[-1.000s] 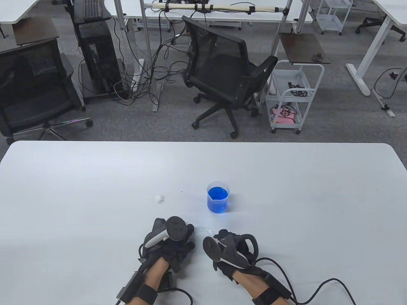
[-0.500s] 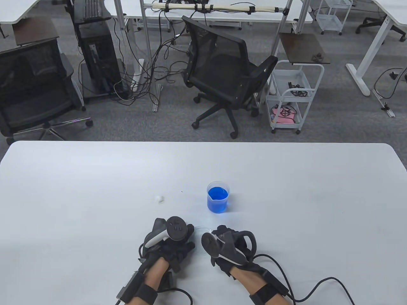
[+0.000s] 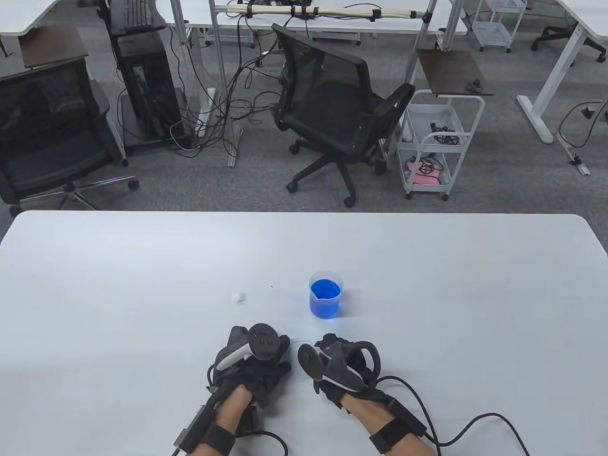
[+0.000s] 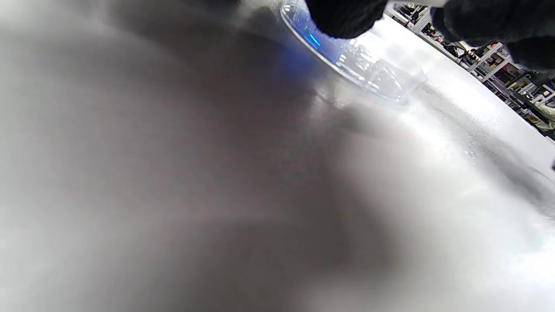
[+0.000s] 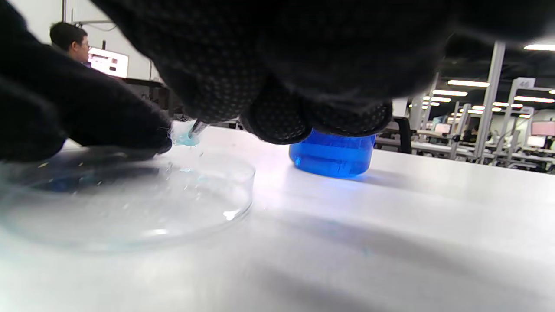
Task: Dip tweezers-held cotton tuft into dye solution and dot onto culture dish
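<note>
Your two hands sit close together near the bench's six o'clock edge, knuckles up, each with its tracker on top. Your left hand lies low on the bench with its fingers curled under; in the left wrist view a gloved fingertip touches the near rim of the culture dish. What that grip holds I cannot tell.

Your right hand is angled toward eleven o'clock, fingers bunched downward over the dish. In the right wrist view its grip is narrow, closed on the tweezers, of which only the tip shows below the fingers. The cotton tuft, tinted pale blue, is held at that tip just above the clear dish, close to its far rim; whether it touches the dish I cannot tell.

The beaker of blue dye solution stands upright at twelve o'clock from your hands, near but apart. A spare white tuft lies on the bench at nine o'clock from the beaker.
</note>
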`<state>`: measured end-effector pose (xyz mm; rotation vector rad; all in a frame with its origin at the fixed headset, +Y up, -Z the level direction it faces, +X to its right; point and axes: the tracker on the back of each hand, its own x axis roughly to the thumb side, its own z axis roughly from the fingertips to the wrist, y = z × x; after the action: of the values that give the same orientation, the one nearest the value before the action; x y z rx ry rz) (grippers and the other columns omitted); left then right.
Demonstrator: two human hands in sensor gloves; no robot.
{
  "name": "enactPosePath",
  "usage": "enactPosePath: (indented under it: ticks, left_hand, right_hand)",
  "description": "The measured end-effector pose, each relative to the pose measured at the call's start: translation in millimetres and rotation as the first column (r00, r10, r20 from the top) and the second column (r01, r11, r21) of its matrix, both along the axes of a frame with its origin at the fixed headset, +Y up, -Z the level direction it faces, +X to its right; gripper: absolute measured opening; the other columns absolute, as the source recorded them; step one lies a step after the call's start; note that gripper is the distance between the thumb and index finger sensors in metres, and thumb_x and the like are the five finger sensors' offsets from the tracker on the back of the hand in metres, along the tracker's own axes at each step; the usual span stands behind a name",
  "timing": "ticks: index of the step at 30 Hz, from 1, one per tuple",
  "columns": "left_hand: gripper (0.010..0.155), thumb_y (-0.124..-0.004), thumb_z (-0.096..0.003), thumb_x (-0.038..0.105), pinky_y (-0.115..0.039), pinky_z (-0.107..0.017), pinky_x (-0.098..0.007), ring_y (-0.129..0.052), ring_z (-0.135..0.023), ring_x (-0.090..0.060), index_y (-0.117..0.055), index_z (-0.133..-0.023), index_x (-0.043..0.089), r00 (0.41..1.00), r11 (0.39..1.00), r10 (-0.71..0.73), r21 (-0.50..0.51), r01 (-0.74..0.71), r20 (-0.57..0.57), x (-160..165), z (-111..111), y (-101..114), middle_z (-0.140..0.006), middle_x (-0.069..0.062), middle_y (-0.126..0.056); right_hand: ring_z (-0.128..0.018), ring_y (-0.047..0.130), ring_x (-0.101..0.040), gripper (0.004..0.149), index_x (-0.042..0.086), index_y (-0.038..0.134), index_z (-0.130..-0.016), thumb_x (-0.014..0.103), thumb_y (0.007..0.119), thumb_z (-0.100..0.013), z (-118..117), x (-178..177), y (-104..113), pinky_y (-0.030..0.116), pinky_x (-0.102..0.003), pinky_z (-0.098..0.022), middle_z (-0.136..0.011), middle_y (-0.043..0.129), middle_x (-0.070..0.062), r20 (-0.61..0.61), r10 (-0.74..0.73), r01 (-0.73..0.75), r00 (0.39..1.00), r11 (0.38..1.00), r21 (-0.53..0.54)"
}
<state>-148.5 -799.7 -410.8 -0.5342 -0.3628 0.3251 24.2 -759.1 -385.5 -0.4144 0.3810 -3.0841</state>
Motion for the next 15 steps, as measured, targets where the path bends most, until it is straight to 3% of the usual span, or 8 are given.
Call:
enactPosePath:
  ticks: [10,15]
  left_hand:
    - [0.067,-0.061,-0.0634,0.039,-0.016,-0.066,-0.077,-0.011,-0.106,-0.051,-0.025,-0.115,0.019,1.0,1.0,0.001,0.0,-0.001,0.0,0.1,0.2,-0.1,-0.123,-0.021,-0.013]
    - [0.067,-0.061,-0.0634,0.039,-0.016,-0.066,-0.077,-0.01,-0.106,-0.051,-0.025,-0.116,0.019,1.0,1.0,0.001,0.0,-0.001,0.0,0.1,0.2,-0.1,-0.123,-0.021,-0.013]
  right_hand:
    - [-0.015,0.098,-0.016,0.041,-0.001,0.109,-0.048,0.029,0.092,-0.026,-2.8,-4.8,-17.4,0.088,-0.031,-0.003,-0.051,0.104,-0.024,-0.002,0.072,-0.072,0.997,0.997,-0.041]
    - [-0.014,0.098,-0.016,0.041,-0.001,0.109,-0.048,0.029,0.092,-0.026,-4.3,-0.7,-11.7,0.088,-0.031,-0.004,-0.051,0.104,-0.024,0.014,0.044,-0.044,0.999,0.999,-0.026]
